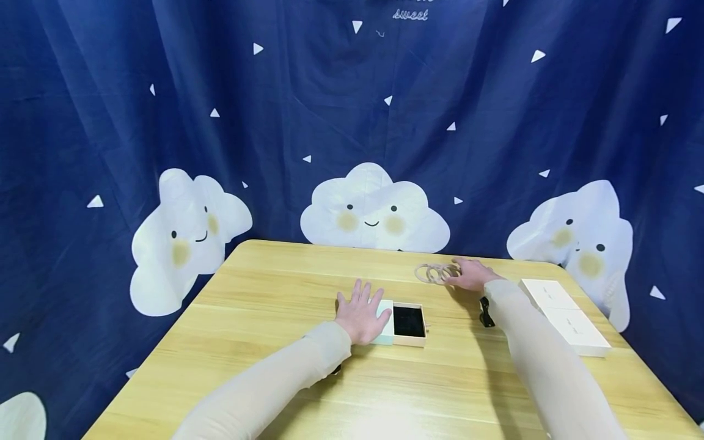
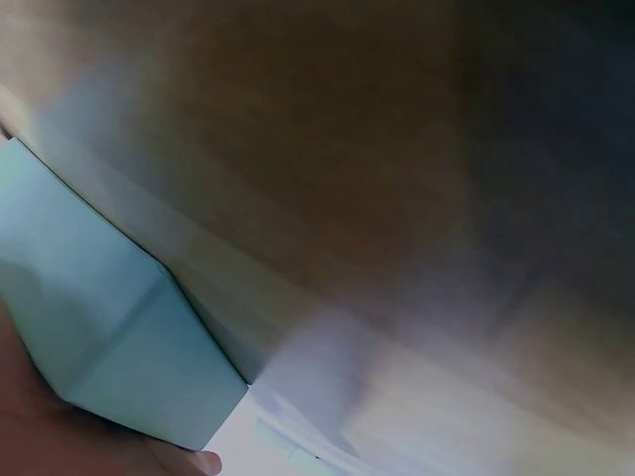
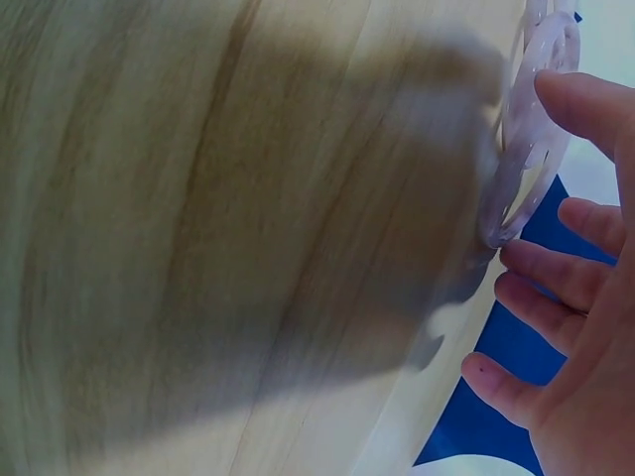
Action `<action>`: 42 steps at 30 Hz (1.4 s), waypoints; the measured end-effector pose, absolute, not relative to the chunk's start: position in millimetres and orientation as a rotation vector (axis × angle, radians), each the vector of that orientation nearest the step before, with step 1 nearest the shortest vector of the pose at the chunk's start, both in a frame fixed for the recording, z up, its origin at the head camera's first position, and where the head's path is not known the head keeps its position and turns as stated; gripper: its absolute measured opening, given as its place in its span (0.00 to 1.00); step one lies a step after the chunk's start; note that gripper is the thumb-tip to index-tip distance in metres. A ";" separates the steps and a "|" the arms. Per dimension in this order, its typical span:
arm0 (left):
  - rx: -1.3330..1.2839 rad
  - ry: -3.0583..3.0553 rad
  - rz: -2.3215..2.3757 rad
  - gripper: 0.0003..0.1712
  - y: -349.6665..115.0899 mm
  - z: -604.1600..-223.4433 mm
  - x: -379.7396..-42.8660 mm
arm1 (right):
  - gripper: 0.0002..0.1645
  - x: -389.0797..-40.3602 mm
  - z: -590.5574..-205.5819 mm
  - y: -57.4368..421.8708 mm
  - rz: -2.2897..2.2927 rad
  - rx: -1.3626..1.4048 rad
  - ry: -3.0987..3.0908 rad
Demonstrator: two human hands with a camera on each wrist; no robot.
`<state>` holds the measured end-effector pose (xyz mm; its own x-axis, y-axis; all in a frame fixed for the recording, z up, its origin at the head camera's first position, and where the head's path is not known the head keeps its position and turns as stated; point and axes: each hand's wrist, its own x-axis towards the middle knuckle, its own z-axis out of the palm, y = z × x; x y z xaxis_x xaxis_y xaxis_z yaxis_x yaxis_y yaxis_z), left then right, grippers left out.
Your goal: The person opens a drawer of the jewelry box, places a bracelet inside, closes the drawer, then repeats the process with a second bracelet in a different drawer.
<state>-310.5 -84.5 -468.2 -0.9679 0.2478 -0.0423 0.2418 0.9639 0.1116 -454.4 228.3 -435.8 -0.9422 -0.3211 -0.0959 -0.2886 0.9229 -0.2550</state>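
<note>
A mint-green drawer box (image 1: 387,333) lies near the table's middle, its tray (image 1: 409,342) slid out to the right with a black lining (image 1: 409,321). My left hand (image 1: 360,315) rests on the box's cover with fingers spread. The left wrist view shows the green cover (image 2: 109,297) close up, a bit of that hand along its lower edge. Farther back, several pale pinkish bangles (image 1: 422,273) lie overlapping in a row. My right hand (image 1: 470,274) is at their right end. In the right wrist view its thumb (image 3: 585,104) overlaps a bangle (image 3: 541,134), the fingers held apart from the thumb.
Two white boxes (image 1: 574,330) lie end to end on the right side of the wooden table (image 1: 247,305). Behind the table's far edge hangs a dark blue curtain (image 1: 275,134) with clouds and triangles. A black strap (image 1: 486,311) shows at the right wrist.
</note>
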 end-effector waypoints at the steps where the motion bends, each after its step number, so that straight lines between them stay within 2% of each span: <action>1: 0.381 3.058 0.160 0.40 -84.5 -467.5 -310.6 | 0.52 -453.7 -434.2 227.8 -0.355 -0.470 2.946; 21: 0.365 3.046 0.190 0.40 -84.5 -461.1 -311.0 | 0.48 -455.7 -432.5 229.1 -0.363 -0.501 2.956; 30: 0.366 3.045 0.204 0.40 -84.1 -466.1 -308.4 | 0.50 -461.7 -447.6 235.0 -0.388 -0.536 2.978; 42: 0.378 3.072 0.204 0.40 -83.2 -468.1 -307.2 | 0.51 -461.0 -448.2 238.4 -0.436 -0.517 3.025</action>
